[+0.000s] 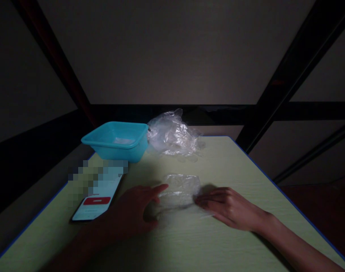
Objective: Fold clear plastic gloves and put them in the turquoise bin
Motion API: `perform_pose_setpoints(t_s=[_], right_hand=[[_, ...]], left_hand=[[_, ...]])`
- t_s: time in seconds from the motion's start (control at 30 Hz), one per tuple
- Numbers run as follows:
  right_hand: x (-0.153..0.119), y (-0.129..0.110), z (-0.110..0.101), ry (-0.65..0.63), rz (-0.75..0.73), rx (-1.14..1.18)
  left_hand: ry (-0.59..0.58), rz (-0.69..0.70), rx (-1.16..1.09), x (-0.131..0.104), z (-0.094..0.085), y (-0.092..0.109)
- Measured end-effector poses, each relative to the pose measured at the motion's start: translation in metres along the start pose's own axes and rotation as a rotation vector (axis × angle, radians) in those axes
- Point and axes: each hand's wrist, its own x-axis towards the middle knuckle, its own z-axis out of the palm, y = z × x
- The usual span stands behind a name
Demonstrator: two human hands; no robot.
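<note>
A thin, clear plastic piece [180, 187], roughly rectangular and see-through, lies on the table between my two hands; its lower part is blurred, and I cannot tell if it is a bag or a folded glove. My right hand [231, 209] pinches its right edge with the fingers pressed together. At its left edge is my left hand [132, 209], with thumb and index finger spread apart. The index fingertip overlaps the plastic, though contact is unclear. Behind it sits a crumpled heap of clear plastic [175, 134], with some finger-like shapes sticking out.
A turquoise basin [118, 145] stands at the back left, with something pale inside. In front of it lies a phone [101, 200] with a lit screen, close to my left forearm. The pale table [246, 181] has a blue edge. A wall panel [172, 53] rises behind.
</note>
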Motion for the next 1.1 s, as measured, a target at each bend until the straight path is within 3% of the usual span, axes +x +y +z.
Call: perform_pose_setpoints(t_s=[0.13,0.37,0.6,0.73,0.87,1.1], right_hand=[[0.001,0.000,0.000,0.009,0.032,0.089],[0.006,-0.001,-0.003,-0.014,0.229,0.300],[0.023,0.008,-0.004,0.046,0.537,0.629],[0.035,0.015,-0.002,0.076,0.615,0.795],[0.043,0.022,0.003,0.096,0.746,0.810],[0.045,0.024,0.013,0.178,0.810,0.753]], left_hand=[[-0.041,-0.015,0.036,-0.001,-0.001,0.003],[0.020,-0.053,0.020,0.004,0.006,0.007],[0.123,-0.114,-0.173,0.012,0.008,0.004],[0.191,-0.141,-0.335,0.014,0.007,0.003],[0.203,-0.159,-0.468,0.015,0.009,-0.002],[0.240,-0.236,-0.602,0.018,0.012,-0.003]])
